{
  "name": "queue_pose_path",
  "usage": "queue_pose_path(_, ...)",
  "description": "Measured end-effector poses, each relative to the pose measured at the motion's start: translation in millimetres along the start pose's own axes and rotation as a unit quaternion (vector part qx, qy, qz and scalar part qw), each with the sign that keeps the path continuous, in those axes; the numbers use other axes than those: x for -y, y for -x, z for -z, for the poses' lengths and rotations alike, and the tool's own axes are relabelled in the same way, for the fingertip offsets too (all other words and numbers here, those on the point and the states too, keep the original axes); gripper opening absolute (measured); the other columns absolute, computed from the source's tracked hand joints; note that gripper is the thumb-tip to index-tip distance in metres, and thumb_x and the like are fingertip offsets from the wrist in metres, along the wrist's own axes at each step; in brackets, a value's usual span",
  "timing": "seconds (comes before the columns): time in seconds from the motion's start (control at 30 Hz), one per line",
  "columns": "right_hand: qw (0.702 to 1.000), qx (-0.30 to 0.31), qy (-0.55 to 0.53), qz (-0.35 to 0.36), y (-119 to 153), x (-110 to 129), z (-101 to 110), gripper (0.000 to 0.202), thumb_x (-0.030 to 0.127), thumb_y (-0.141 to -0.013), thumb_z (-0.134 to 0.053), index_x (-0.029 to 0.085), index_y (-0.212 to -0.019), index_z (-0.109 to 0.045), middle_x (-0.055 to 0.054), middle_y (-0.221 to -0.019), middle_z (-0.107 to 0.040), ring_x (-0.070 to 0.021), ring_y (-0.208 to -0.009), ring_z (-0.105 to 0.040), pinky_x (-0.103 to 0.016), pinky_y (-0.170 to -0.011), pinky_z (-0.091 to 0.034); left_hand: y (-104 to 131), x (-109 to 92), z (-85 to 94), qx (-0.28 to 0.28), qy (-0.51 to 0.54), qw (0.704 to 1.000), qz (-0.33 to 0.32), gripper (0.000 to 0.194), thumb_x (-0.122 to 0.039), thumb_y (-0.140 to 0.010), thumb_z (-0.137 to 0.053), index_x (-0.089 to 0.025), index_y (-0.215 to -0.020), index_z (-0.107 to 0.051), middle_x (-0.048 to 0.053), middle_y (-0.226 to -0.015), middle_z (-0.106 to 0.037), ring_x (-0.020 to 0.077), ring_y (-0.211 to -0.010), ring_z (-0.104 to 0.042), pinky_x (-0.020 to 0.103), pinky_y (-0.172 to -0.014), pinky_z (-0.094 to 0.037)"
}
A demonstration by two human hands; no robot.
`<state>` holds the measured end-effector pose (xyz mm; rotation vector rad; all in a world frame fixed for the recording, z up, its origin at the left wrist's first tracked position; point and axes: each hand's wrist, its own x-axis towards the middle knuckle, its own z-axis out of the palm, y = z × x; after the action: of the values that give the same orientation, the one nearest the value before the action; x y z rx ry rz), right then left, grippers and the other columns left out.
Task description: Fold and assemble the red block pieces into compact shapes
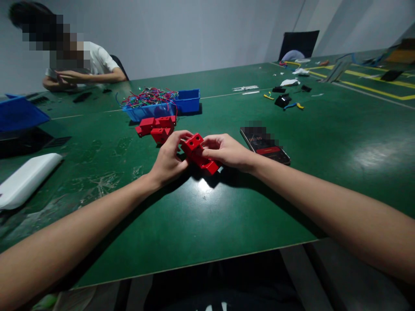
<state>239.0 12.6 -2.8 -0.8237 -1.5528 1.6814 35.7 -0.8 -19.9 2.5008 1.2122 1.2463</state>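
Pinching the red, blocky, plastic-looking piece with round holes (197,157) between their fingers (212,153) over the glossy green tabletop (201,229), the bare left hand (168,158) and right hand (231,152) could let it slip if either grip slackens, perhaps knocking the red angular blocks (159,134) nearby.

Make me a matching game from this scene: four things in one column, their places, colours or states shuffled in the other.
Things:
1. Wires
2. Phone
3. Left hand
4. Table

Descriptions:
A. Green
B. Gripping a red block
C. Heaped in a blue bin
D. Showing a red bar

Pairs: 1-C, 2-D, 3-B, 4-A
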Motion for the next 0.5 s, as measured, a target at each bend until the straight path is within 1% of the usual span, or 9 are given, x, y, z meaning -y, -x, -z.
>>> queue_pose_path(0.1, 0.999, -0.039, -0.018, -0.007, -1.9, -1.7, -0.3, 0.018, 0.005, -0.073, -0.073, 0.015, -0.085, -0.064, 0.004, -0.064, -0.067, -0.0082, -0.056, -0.062, -0.02, -0.055, -0.049, 2.2, 3.9, 0.8, 0.016, -0.05, 0.999, -0.008, 0.045, -0.02, -0.077, -0.06, -0.022, -0.121, -0.051, 0.008, -0.114, -0.066, 0.024, -0.101, -0.064, 0.041, -0.089, -0.053)
queue_pose_path(0.17, 0.997, -0.071, -0.03, -0.001, -3.9, -3.3, 0.7, 0.024, 0.006, -0.069, -0.079, 0.016, -0.081, -0.062, 0.005, -0.062, -0.066, -0.0075, -0.054, -0.06, -0.018, -0.053, -0.047, 2.7, 6.8, 2.8, 0.013, -0.092, 0.996, -0.012, 0.048, -0.02, -0.075, -0.06, -0.023, -0.122, -0.051, 0.009, -0.116, -0.065, 0.0286, -0.106, -0.062, 0.046, -0.091, -0.051)
queue_pose_path(0.23, 0.995, -0.095, -0.039, 0.003, -5.6, -4.8, 2.4, 0.029, 0.007, -0.065, -0.083, 0.017, -0.079, -0.059, 0.006, -0.06, -0.064, -0.0073, -0.054, -0.058, -0.018, -0.051, -0.046, 1.1, 10.2, 7.4, -0.002, -0.127, 0.992, -0.019, 0.048, -0.023, -0.074, -0.064, -0.024, -0.121, -0.054, 0.01, -0.117, -0.064, 0.0339, -0.112, -0.059, 0.051, -0.094, -0.046)
queue_pose_path(0.33, 0.993, -0.114, -0.037, -0.003, -6.7, -5.9, 4.3, 0.028, 0.006, -0.068, -0.082, 0.017, -0.079, -0.058, 0.005, -0.061, -0.064, -0.0076, -0.054, -0.058, -0.018, -0.05, -0.046, -4.7, 20.1, 20.9, -0.039, -0.144, 0.989, -0.011, 0.044, -0.029, -0.076, -0.07, -0.027, -0.119, -0.058, 0.009, -0.122, -0.062, 0.0374, -0.119, -0.054, 0.057, -0.102, -0.039)
queue_pose_path(0.43, 0.992, -0.121, -0.029, -0.007, -6.0, -6.0, 4.2, 0.025, 0.005, -0.071, -0.078, 0.017, -0.079, -0.058, 0.005, -0.063, -0.064, -0.0078, -0.055, -0.057, -0.019, -0.05, -0.047, -10.2, 43.9, 41.9, -0.073, -0.186, 0.98, 0.008, 0.039, -0.04, -0.088, -0.063, -0.026, -0.124, -0.059, 0.008, -0.132, -0.059, 0.0384, -0.126, -0.048, 0.06, -0.106, -0.033)
queue_pose_path(0.5, 0.993, -0.117, -0.032, -0.006, -5.1, -5.9, 3.4, 0.025, 0.005, -0.071, -0.079, 0.017, -0.079, -0.058, 0.005, -0.062, -0.063, -0.0076, -0.055, -0.057, -0.019, -0.05, -0.046, -10.8, 68.3, 56.6, -0.093, -0.206, 0.974, 0.031, 0.045, -0.049, -0.094, -0.055, -0.028, -0.134, -0.055, 0.002, -0.144, -0.054, 0.0369, -0.134, -0.043, 0.06, -0.111, -0.03)
